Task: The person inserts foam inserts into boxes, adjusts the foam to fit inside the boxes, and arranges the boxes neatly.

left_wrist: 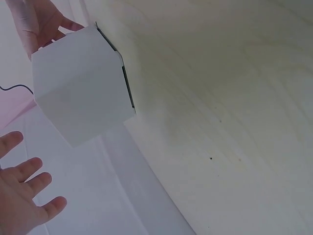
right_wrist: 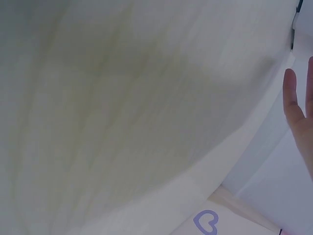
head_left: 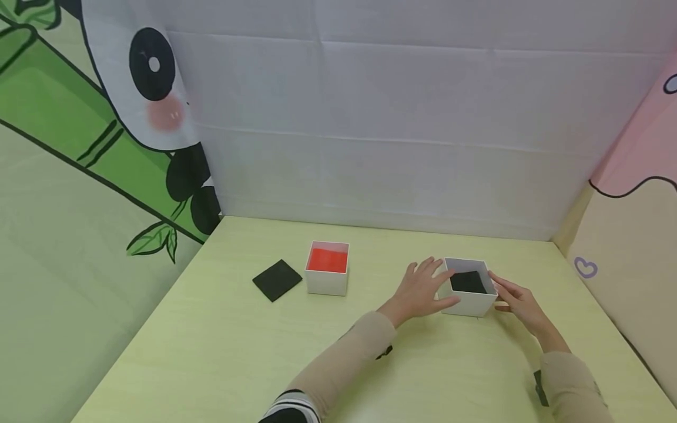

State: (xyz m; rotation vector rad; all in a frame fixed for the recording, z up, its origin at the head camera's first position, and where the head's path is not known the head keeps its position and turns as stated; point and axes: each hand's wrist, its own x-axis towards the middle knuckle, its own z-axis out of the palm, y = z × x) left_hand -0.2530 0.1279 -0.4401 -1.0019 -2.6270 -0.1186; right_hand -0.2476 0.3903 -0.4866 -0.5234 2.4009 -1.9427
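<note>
A white open-topped box (head_left: 468,305) stands on the right part of the table, with a black piece (head_left: 468,282) inside it. On its left side is my left hand (head_left: 420,292), fingers spread and straight, the thumb near the front wall. In the left wrist view those spread fingers are apart from the box (left_wrist: 80,88). My right hand (head_left: 522,306) is at the box's right wall, fingertips right at it and fingers fairly straight. Only part of the right hand (right_wrist: 302,125) shows at the edge of the right wrist view.
To the left stands a second white box (head_left: 326,284) with a red piece (head_left: 328,260) inside. Beside it a flat black square (head_left: 277,280) lies on the pale wooden table (head_left: 222,352). A white cloth (head_left: 391,129) hangs behind the table, with printed cloths on both sides.
</note>
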